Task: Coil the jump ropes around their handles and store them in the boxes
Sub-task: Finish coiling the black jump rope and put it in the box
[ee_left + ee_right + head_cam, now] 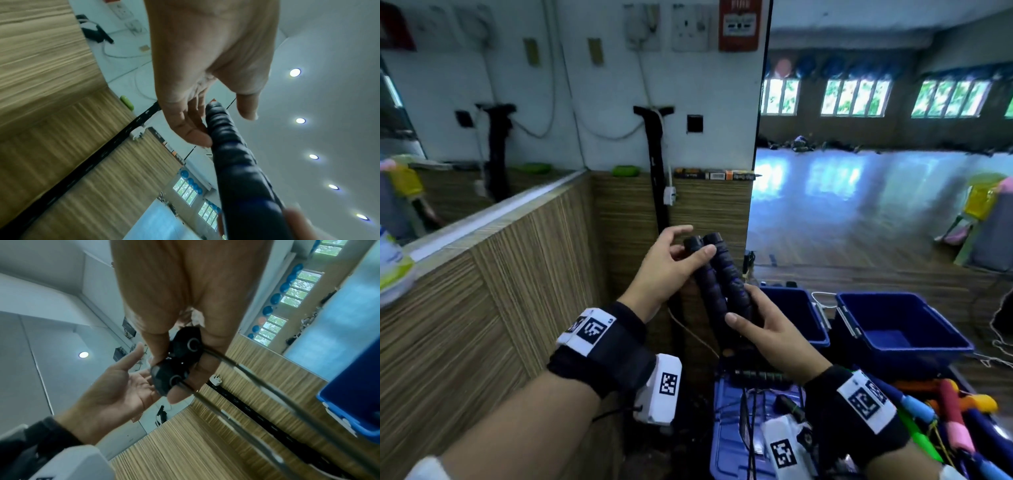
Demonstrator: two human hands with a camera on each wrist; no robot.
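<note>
Two black handles sat side by side, tilted, top ends up and away, held in the air above the blue lid. Right hand gripped their lower ends, thumb across the front, fingers wrapped behind; the right wrist view showed both end caps pinched between thumb and fingers, with two rope strands running out of the caps toward the camera. Left hand was at the upper ends, fingers loose and spread, thumb tip touching the left handle near its cap; not closed round it. In the left wrist view the thumb rested against the handle's side, other fingers clear. Two blue boxes stood just right of the hands, well below the handles. More coloured handles lay at lower right.
</note>
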